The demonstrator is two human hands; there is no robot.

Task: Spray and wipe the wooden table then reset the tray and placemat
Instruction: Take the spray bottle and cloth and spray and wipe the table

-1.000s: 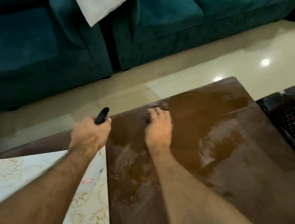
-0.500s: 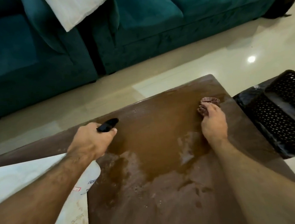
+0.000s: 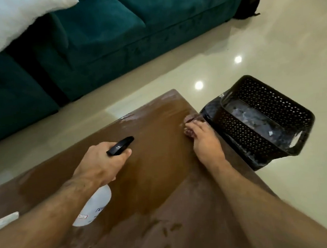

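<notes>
Left hand (image 3: 101, 165) is wrapped around the neck of a spray bottle (image 3: 94, 207), nozzle aimed toward 1 o'clock. Wooden table (image 3: 154, 184) is wet across its far half. Right hand (image 3: 203, 140) is pressed flat, fingers together, on a dark cloth (image 3: 189, 131) at the 2 o'clock edge. Just beside it, a black basket (image 3: 267, 122) sits on the floor; the cloth could be swept off the edge onto it. A placemat (image 3: 3, 223) corner shows at 8 o'clock, within overspray reach.
</notes>
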